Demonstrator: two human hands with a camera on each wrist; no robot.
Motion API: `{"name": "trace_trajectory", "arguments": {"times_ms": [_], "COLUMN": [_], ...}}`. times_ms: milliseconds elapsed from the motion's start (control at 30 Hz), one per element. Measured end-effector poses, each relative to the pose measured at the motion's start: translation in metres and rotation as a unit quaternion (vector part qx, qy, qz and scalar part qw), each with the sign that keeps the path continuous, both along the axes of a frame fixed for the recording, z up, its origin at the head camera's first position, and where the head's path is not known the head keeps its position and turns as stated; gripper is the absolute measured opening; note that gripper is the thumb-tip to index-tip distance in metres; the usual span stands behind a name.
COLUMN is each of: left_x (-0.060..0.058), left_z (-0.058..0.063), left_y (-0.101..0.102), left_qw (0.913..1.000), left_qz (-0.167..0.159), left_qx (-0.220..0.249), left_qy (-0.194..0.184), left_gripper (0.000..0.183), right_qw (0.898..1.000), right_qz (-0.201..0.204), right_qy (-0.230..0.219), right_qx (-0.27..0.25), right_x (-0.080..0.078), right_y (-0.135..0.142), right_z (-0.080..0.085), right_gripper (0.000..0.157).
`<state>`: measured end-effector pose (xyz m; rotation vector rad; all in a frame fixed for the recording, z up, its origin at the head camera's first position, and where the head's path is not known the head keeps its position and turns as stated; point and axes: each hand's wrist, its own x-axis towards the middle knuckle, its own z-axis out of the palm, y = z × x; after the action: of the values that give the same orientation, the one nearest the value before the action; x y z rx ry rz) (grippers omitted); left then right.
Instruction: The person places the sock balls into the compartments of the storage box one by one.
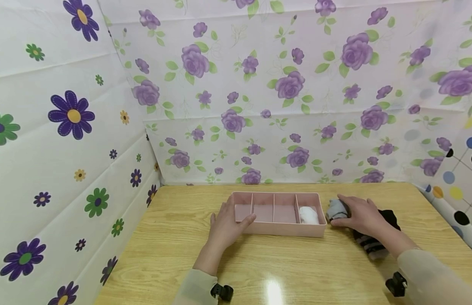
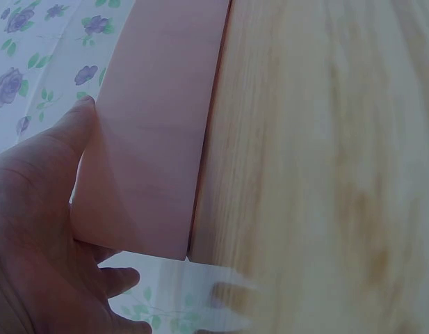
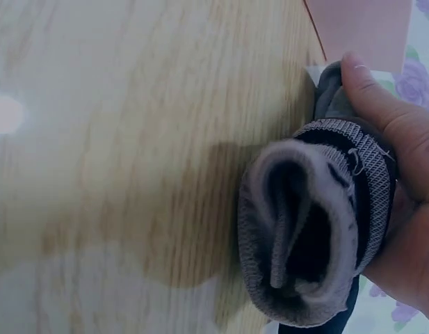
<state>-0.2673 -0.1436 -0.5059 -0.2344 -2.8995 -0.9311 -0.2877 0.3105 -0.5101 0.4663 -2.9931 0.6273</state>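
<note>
Lying nearest on the tabletop (image 1: pixel 274 262), a dark striped sock (image 1: pixel 370 245) sits under the right hand (image 1: pixel 359 216), which pinches a gray sock (image 1: pixel 336 210) beside the pink box (image 1: pixel 285 229): apparently picking up, next needing a clean lift. The left hand (image 1: pixel 225 226) curls round the box's left end, thumb over its rim.

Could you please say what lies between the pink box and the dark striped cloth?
In the head view, a grey cloth bundle, held by the right hand, lies between the pink box and the dark striped cloth.

Right fingers (image 1: pixel 349 200) grip grey bundle (image 1: pixel 335 210) beside pink box (image 1: pixel 285 230).
</note>
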Motion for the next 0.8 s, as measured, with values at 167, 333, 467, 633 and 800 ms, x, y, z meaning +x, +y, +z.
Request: {"name": "trace_trajectory", "arguments": {"times_ms": [167, 333, 467, 633, 800], "left_x": [0.000, 0.000, 0.000, -0.001, -0.001], "left_z": [0.000, 0.000, 0.000, 0.000, 0.000], "left_y": [0.000, 0.000, 0.000, 0.001, 0.001], "left_qw": [1.0000, 1.0000, 1.0000, 1.0000, 1.0000], "left_qz": [0.001, 0.001, 0.000, 0.000, 0.002], "left_qx": [-0.001, -0.001, 0.001, 0.002, 0.001], "left_qy": [-0.003, -0.002, 0.002, 0.006, 0.005], "left_gripper": [0.117, 0.114, 0.112, 0.113, 0.113], "right_qw": [1.000, 1.000, 1.000, 0.999, 0.998], "right_qz": [-0.010, -0.016, -0.020, -0.029, -0.031], "right_qy": [0.004, 0.009, 0.013, 0.020, 0.022], "right_qx": [-0.001, -0.003, -0.005, -0.019, -0.041], "right_x": [0.000, 0.000, 0.001, 0.004, 0.009], "right_y": [-0.002, -0.003, -0.003, -0.002, 0.000], "right_z": [-0.002, -0.002, -0.002, 0.000, 0.009], "right_gripper": [0.103, 0.097, 0.094, 0.091, 0.090]}}
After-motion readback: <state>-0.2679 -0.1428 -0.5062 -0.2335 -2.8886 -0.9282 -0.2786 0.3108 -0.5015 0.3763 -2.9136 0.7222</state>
